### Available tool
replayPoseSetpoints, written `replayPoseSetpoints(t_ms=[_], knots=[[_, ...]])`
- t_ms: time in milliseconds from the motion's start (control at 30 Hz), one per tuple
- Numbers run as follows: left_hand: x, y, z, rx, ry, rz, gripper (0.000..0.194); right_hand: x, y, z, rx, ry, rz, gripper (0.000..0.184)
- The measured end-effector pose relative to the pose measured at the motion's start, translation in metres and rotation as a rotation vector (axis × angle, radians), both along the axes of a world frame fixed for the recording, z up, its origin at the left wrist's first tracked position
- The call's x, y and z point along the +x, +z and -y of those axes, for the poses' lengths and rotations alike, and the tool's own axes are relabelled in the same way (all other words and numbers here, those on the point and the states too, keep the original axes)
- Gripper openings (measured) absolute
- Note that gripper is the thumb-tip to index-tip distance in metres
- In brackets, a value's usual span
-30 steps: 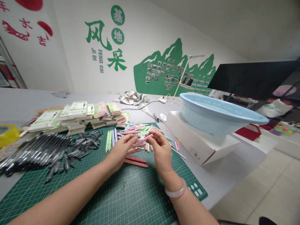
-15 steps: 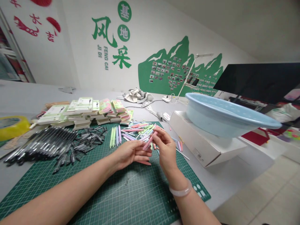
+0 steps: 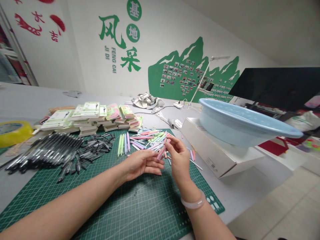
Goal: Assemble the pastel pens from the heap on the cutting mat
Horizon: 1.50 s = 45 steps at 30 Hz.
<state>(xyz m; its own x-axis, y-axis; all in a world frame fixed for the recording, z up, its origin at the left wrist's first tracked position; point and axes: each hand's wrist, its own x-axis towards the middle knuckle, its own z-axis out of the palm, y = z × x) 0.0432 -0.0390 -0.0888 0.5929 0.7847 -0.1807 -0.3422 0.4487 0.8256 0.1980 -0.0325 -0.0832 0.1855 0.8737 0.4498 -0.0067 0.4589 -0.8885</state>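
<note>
My right hand point(image 3: 179, 159) pinches a pink pen barrel point(image 3: 162, 151) and holds it tilted above the green cutting mat point(image 3: 120, 213). My left hand point(image 3: 143, 163) lies low on the mat beside it, fingers partly curled and reaching toward the barrel's lower end; what it holds, if anything, is hidden. A heap of pastel pen barrels point(image 3: 150, 137) lies just beyond both hands. Three barrels, green and purple point(image 3: 123, 144), lie side by side to the left of the heap. A small metal spring point(image 3: 135, 191) rests on the mat near my left wrist.
Black pen refills point(image 3: 50, 151) are piled on the mat's left. Stacked green and pink packets point(image 3: 90, 116) stand behind them, and a yellow tape roll point(image 3: 12, 132) at far left. A light-blue basin point(image 3: 240, 121) sits on a white box point(image 3: 212, 151) to the right.
My left hand has let go of the pink barrel and sunk to the mat. My right hand has turned the barrel more upright.
</note>
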Motion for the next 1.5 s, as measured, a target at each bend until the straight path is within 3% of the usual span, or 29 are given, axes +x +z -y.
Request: replayPoseSetpoints(t_ms=[233, 433, 600, 867, 1200, 1267, 1367, 1500], knots=[[-0.001, 0.001, 0.002, 0.044, -0.039, 0.007, 0.022, -0.001, 0.001, 0.001, 0.018, -0.054, -0.048, 0.024], [-0.001, 0.0, 0.002, 0.071, -0.049, -0.02, 0.024, 0.002, -0.009, -0.01, -0.157, -0.028, -0.293, 0.029], [-0.001, 0.004, 0.005, 0.107, -0.076, -0.039, 0.026, 0.002, -0.012, -0.012, -0.252, -0.025, -0.38, 0.029], [0.0, 0.006, 0.006, 0.114, -0.078, -0.049, 0.027, 0.003, -0.011, -0.012, -0.386, 0.06, -0.545, 0.033], [0.001, 0.007, 0.007, 0.131, -0.092, -0.063, 0.029, 0.007, -0.016, -0.019, -0.458, 0.18, -0.623, 0.021], [0.003, 0.006, 0.007, 0.154, -0.046, -0.092, 0.032, 0.008, -0.019, -0.021, -0.504, 0.199, -0.645, 0.019], [0.005, 0.008, 0.007, 0.362, 0.166, -0.255, 0.037, 0.006, -0.025, -0.022, -0.591, 0.215, -0.704, 0.014], [0.003, 0.015, 0.006, 0.889, 0.429, -0.601, 0.032, -0.005, -0.034, -0.017, -0.625, 0.355, -0.723, 0.012]])
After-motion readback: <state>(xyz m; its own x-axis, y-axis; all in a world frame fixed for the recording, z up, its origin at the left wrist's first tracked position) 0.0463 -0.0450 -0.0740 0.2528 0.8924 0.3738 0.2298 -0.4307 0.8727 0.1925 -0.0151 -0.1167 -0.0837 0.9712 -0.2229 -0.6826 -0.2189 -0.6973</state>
